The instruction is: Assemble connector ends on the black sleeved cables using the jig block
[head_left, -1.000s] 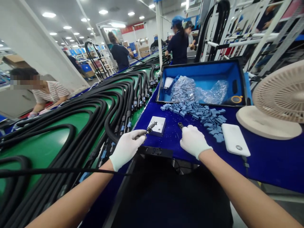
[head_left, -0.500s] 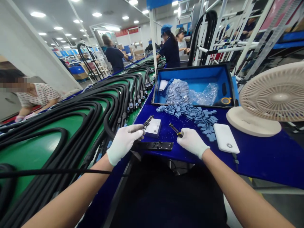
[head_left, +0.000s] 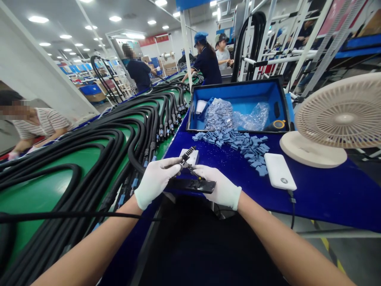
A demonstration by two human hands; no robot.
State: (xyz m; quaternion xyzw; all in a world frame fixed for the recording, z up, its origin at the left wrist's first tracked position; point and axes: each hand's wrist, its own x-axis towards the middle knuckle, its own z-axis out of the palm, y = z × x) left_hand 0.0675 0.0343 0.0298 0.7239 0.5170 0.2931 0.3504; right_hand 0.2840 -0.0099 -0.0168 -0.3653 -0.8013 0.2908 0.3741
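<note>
My left hand point(head_left: 155, 180), in a white glove, grips a black ribbed cable connector point(head_left: 188, 153) that points up and to the right. A thin black cable point(head_left: 74, 215) trails from that hand to the left across my forearm. My right hand point(head_left: 218, 186), also gloved, holds a small dark tool point(head_left: 190, 170) whose tip meets the connector. Both hands hover at the near edge of the blue mat point(head_left: 321, 190), just above a flat black bar point(head_left: 193, 184). A small white block point(head_left: 193, 155) lies right behind the connector.
A pile of small blue plastic clips point(head_left: 238, 142) lies ahead, in front of an open blue case point(head_left: 238, 93) with bagged parts. A white power bank point(head_left: 279, 176) and a beige fan point(head_left: 336, 119) stand to the right. Thick black hoses point(head_left: 98, 139) cover the green conveyor on the left; several people work beyond.
My right hand has moved left with the small tool and brought its tip to the connector in my left hand. My left hand stayed roughly in place.
</note>
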